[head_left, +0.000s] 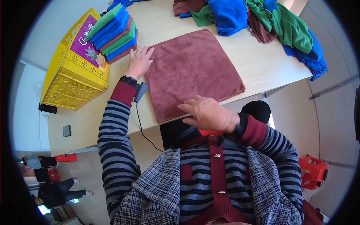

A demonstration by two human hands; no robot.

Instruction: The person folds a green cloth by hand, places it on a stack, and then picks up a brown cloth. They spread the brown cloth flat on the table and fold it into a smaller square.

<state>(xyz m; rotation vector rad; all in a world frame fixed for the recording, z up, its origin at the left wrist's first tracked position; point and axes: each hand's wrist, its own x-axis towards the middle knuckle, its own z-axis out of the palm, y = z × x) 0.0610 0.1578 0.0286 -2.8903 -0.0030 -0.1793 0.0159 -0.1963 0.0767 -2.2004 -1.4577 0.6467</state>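
A brown cloth (193, 71) lies spread flat, roughly square, on the light wooden table before me. At its far left corner, my left hand (139, 60) rests with fingers stretched out, next to a stack of folded cloths (114, 33) in green, blue and brown. Over the cloth's near edge, my right hand (210, 113) reaches in with its fingers extended and nothing in them. Whether the right fingertips touch the cloth or hover just above it I cannot tell.
A yellow plastic crate (77, 77) stands on the left, beside the stack. Rumpled blue cloths (228, 17) and green cloths (290, 28) heap along the far and right side. A small dark flat device (66, 131) lies at the table's left. Red stools (313, 171) stand on the floor.
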